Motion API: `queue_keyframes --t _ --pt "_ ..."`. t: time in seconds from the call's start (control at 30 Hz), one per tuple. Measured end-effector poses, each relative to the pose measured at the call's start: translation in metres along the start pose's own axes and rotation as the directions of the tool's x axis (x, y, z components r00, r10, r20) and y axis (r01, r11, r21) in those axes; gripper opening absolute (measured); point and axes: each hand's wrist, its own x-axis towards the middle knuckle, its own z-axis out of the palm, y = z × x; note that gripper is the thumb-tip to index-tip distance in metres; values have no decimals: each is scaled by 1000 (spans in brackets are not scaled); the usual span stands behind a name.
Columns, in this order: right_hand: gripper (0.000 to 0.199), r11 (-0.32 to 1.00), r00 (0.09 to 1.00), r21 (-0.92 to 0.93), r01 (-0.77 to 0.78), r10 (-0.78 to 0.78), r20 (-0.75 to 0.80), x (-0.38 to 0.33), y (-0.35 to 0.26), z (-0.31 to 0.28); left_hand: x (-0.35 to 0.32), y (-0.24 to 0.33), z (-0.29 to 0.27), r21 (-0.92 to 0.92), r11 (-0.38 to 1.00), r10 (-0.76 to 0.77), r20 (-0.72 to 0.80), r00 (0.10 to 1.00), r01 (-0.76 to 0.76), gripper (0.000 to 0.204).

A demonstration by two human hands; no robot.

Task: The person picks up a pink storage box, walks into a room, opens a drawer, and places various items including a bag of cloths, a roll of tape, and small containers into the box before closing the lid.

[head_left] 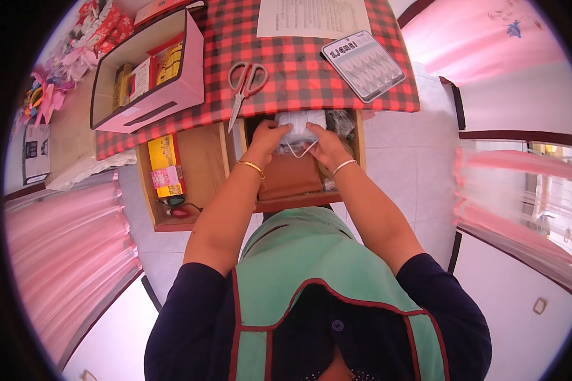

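A white, soft-looking bundle (pixel 303 119) with a thin white loop hanging from its near side is gripped between my two hands, above the right open drawer. My left hand (pixel 271 138) closes on its left side, thumb on top. On the opposite side my right hand (pixel 328 146) holds it the same way, thumb pressed on the near right corner. The fingers beneath are partly hidden. Under my hands a brown leather-like case (pixel 291 174) lies in the drawer (pixel 286 204), and clear plastic wrapping (pixel 343 124) sits at its far right.
Red-and-black checked cloth (pixel 286 76) covers the table. On it are scissors (pixel 245 86), a pink bin (pixel 178 95) with packets, a clear-fronted case (pixel 365 66) and a printed sheet (pixel 311 18). The left drawer (pixel 203 159) holds a yellow-and-red box (pixel 165 166) and red-handled scissors (pixel 179 212).
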Motion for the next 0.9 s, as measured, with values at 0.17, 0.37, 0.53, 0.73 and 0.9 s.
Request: queue_keyframes --t 0.17,0.37,0.53,0.73,0.9 --pt "25 999 1000 47 -11 11 9 -38 17 -16 -36 -1 1 8 999 41 -39 998 -41 59" --pt "45 993 963 -107 -45 72 258 -151 26 -9 -117 -36 -8 -281 960 88 333 939 10 53" --pt "51 962 924 -218 162 -71 375 -192 -7 53 -158 23 -42 -224 927 349 223 910 -300 57" --pt "47 845 723 -149 513 -332 606 -161 -62 223 -178 154 -131 -344 763 588 19 808 -547 50" --pt "51 816 694 -192 545 -311 649 -113 -65 333 -141 199 -223 -131 732 654 -140 743 -669 49"
